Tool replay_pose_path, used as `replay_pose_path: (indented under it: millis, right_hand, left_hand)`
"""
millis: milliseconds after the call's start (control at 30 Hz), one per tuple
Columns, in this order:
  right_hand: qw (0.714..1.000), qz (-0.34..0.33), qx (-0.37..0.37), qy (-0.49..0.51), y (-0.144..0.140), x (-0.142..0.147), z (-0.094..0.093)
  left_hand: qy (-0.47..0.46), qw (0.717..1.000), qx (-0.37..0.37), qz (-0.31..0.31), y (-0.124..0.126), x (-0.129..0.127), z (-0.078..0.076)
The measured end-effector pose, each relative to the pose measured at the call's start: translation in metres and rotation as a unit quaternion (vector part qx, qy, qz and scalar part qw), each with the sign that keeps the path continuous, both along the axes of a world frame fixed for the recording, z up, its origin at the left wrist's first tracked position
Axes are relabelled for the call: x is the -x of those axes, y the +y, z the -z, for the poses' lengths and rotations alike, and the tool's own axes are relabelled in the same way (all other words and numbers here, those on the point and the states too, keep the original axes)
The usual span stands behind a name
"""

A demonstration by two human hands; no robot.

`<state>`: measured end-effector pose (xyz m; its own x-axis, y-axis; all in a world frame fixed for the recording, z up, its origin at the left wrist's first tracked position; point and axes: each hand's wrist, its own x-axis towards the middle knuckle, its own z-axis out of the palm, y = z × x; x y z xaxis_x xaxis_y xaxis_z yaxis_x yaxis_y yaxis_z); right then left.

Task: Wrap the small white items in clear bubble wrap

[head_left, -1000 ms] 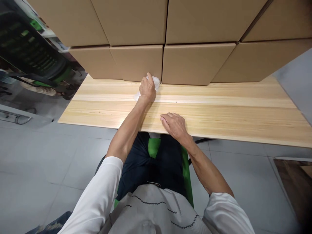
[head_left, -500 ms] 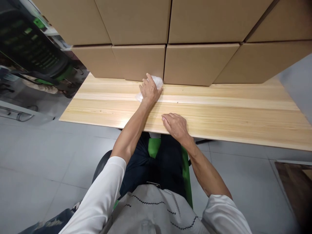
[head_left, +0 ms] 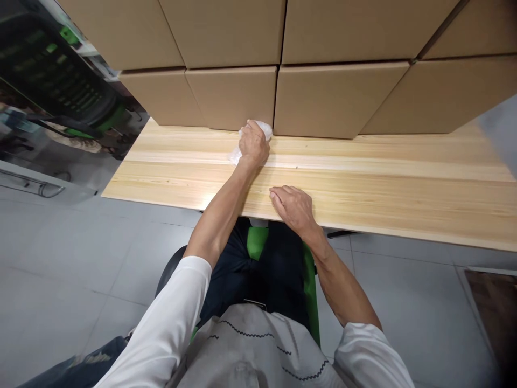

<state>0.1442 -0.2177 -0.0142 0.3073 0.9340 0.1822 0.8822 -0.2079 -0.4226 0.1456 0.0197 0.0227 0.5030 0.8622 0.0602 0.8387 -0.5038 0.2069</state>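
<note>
In the head view, the wooden tabletop [head_left: 383,183] was the landmark for everything. The left hand [head_left: 253,144] was stretched to the far side of this tabletop, and its fingers were clenched around a crumpled white cloth [head_left: 264,128] (it could also be a tissue; the material was not clear). The cloth was pressed on the wood, and parts of it showed beyond the knuckles and beside the wrist. It lay just in front of the cardboard boxes [head_left: 331,99], which stood in stacked rows along the far edge of the tabletop, and it seemed to touch the bottom of one box.

The right hand [head_left: 294,207] rested on the near edge of the tabletop, palm down, with the fingers loose, slightly curled, and holding nothing. It was well apart from the cloth.

Under the near edge of the tabletop a green chair seat [head_left: 255,242] showed between the person's dark trousers. To the left of the tabletop, beyond its short end, stood a black and green office chair [head_left: 60,86] on the grey tiled floor [head_left: 72,258].
</note>
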Motion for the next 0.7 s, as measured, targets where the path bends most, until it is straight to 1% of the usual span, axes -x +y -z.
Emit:
replay_pose_path:
  millis: [100,367,500,600,700]
  right_hand:
    - [1.000,0.004,0.002,-0.006,0.000,0.000,-0.001]
    - [1.000,0.005,-0.004,-0.017,-0.001,0.000,0.003]
    - [1.000,0.007,0.001,-0.020,0.000,0.000,0.001]
    - [1.000,0.002,0.009,-0.012,0.002,0.001,-0.001]
    - [1.000,-0.005,-0.003,0.025,0.000,0.001,-0.001]
  left_hand:
    - [-0.008,1.000,0.010,-0.001,0.001,0.003,-0.001]
    - [0.003,1.000,-0.022,-0.006,0.005,0.011,0.005]
    - [0.001,1.000,-0.024,0.006,0.005,0.011,0.006]
    - [0.007,1.000,-0.011,0.014,0.005,0.012,0.000]
    - [0.014,0.999,0.011,0.035,0.006,0.023,-0.012]
